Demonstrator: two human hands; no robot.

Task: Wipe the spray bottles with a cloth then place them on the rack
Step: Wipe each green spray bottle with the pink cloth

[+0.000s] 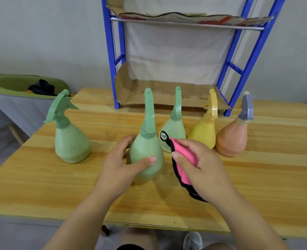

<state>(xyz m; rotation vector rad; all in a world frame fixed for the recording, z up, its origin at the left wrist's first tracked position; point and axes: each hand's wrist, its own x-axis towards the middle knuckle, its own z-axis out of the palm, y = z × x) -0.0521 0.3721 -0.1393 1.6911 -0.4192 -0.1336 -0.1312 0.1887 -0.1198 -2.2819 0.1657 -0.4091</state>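
Green spray bottle [146, 156] is held upright at the tabletop [59, 186] middle, its body gripped by the left hand [116, 166]. Pink black-edged cloth [184, 159] is bunched in the right hand [203, 170], just beside the bottle. Four other bottles [71, 141] are ranged behind, before the blue rack [110, 51].

Wooden table [257, 177] stood before a grey wall, green chair [8, 83] held a dark bundle [41, 87], grey shoe [192, 240] lay below.
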